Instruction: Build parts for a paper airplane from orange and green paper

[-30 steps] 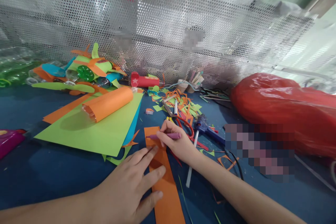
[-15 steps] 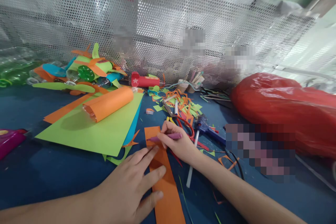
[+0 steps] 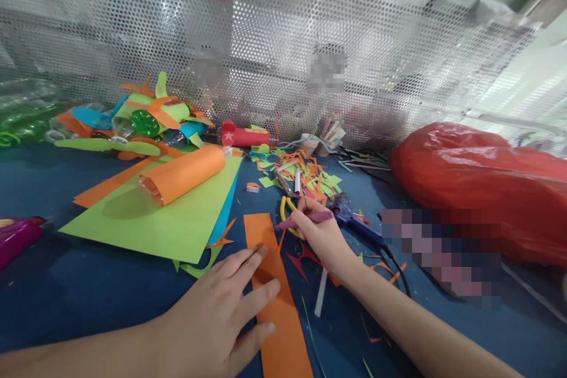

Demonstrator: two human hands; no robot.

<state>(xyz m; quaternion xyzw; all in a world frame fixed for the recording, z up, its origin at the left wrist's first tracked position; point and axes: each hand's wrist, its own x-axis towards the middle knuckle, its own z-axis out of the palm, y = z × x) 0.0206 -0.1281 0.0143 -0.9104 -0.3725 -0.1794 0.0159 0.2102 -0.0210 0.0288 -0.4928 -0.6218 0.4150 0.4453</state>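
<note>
My left hand (image 3: 225, 307) lies with its fingers spread on a long orange paper strip (image 3: 283, 319), which rests on the blue table. Pinched in my right hand (image 3: 319, 236) is a purple marker (image 3: 310, 218), its tip just past the strip's right edge and apart from the paper. Behind my right fingers lie scissors with yellow handles (image 3: 284, 207), partly hidden. A blue glue gun (image 3: 358, 224) sits right beyond my right hand, and a white glue stick (image 3: 321, 295) lies below my wrist.
An orange paper-wrapped bottle (image 3: 186, 174) lies on green paper (image 3: 150, 230) at the left. Paper-and-bottle models (image 3: 155, 112) stand behind it. Paper scraps (image 3: 305, 171) heap at centre back. A red plastic bag (image 3: 478, 189) fills the right; a perforated metal screen (image 3: 266, 29) rises behind.
My right hand has moved right with the purple marker, taking its tip off the orange strip. The left hand and the strip have stayed in place.
</note>
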